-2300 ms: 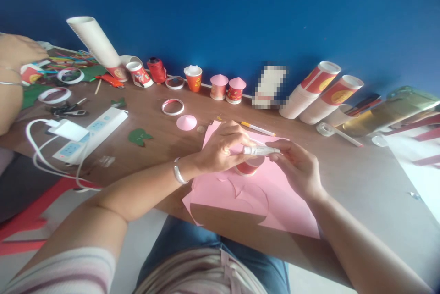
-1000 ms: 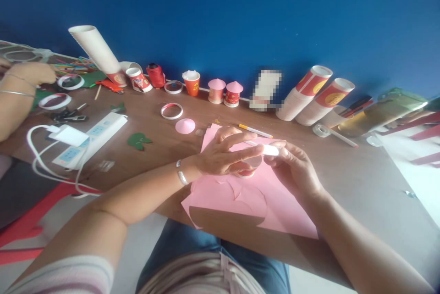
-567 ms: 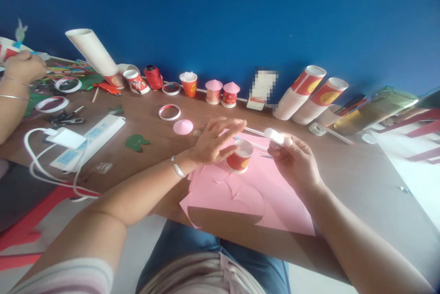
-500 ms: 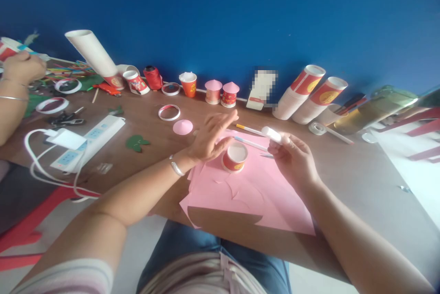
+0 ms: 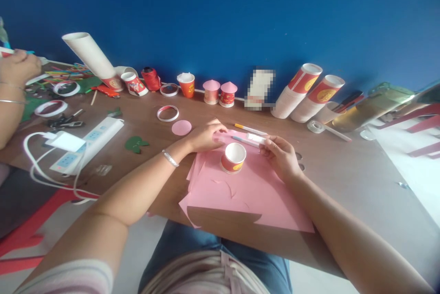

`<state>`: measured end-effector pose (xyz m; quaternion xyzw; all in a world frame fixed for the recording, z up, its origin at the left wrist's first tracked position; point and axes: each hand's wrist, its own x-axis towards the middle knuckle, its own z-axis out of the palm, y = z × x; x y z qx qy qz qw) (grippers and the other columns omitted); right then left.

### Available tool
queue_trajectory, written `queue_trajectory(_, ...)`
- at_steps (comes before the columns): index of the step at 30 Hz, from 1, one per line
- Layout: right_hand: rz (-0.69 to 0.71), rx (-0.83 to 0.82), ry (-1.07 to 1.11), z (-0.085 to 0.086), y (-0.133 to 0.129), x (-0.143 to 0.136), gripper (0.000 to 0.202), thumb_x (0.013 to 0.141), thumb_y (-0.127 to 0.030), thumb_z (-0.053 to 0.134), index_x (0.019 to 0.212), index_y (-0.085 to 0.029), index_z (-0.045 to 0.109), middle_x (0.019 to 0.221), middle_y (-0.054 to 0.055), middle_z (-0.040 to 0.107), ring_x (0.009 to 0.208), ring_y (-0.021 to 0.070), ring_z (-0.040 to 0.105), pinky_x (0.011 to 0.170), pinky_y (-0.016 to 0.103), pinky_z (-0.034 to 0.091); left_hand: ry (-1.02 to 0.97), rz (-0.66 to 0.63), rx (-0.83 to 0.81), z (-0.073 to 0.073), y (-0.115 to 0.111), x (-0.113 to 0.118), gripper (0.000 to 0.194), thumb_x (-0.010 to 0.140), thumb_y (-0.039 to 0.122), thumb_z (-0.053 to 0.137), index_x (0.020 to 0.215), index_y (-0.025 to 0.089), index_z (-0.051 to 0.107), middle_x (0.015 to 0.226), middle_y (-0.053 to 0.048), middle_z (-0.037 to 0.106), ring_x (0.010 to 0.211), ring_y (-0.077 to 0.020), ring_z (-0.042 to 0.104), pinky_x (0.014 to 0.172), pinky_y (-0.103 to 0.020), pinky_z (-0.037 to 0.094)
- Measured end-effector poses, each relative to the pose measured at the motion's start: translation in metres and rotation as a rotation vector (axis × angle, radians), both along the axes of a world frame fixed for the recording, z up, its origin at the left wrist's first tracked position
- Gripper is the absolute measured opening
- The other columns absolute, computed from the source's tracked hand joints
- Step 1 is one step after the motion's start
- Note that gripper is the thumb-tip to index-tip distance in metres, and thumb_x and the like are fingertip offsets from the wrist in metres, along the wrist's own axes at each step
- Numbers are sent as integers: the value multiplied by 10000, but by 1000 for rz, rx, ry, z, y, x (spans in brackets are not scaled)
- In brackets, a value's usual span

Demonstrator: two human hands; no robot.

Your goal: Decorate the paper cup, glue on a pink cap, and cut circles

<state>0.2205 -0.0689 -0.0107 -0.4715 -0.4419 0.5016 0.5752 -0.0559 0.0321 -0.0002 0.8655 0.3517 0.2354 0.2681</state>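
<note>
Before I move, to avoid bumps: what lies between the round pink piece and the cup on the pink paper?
The left hand lies between them in the head view, hiding what's beneath.

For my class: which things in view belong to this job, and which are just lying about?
Likely part of the job: white tube in the right hand; red cup; pink paper beneath it.

Apparently just lying about: power strip; keys; tape roll; red spool.

Brown table (image 5: pixel 137 115) with pink paper (image 5: pixel 240 195), white power strip (image 5: pixel 92 143), green cutout (image 5: pixel 136 144)
</note>
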Motion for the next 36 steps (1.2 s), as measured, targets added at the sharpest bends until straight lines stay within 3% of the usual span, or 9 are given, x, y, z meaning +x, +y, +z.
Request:
queue_trajectory(3,2,-20,-17,-4,-2,-1,439,729,-566,873,910,-198,718,715,15,684,605,133,611,580,282,527,30,36,31,0,-2,2,165,812,285,688,921,209,788,933,-40,692,843,-177,648,861,-310,517)
queue_trajectory(5,4,-17,-53,-5,-3,-3,450,738,-567,869,952,-197,728,719,18,701,622,142,632,604,297,550,-71,91,-41,1,-4,6,172,832,332,713,911,198,786,913,-42,713,827,-166,650,856,-305,517)
queue_trajectory(10,-32,61,-199,-3,-6,-8,478,757,-567,850,1024,-191,725,712,18,716,673,176,687,705,372,598,-493,57,-557,7,-17,18,465,785,488,821,1108,163,742,1089,-95,779,969,-214,724,831,-324,558)
queue_trajectory(13,-37,93,-280,0,-6,-11,437,788,-534,829,1033,-187,726,714,21,720,699,190,703,731,381,596,-523,33,-703,8,-25,24,486,745,474,870,1102,161,768,1093,-97,795,989,-216,730,908,-354,556)
queue_trajectory(17,-26,109,-338,1,-6,-14,409,809,-518,809,1032,-183,732,729,29,728,725,193,707,733,370,585,-530,61,-731,7,-29,28,518,762,491,863,1149,158,770,1024,-98,809,957,-217,742,920,-372,547)
queue_trajectory(24,-58,140,-405,-6,-6,-13,382,841,-505,786,1048,-188,739,776,44,754,770,209,732,740,370,584,-597,39,-750,5,-29,30,495,758,459,876,1136,157,768,1092,-111,808,992,-226,757,953,-388,554)
queue_trajectory(36,-17,108,-462,5,-8,-18,403,871,-561,751,1020,-186,748,777,58,773,747,227,748,732,375,586,-485,28,-590,5,-28,35,381,801,414,834,1072,150,788,954,-73,797,872,-185,727,830,-322,565)
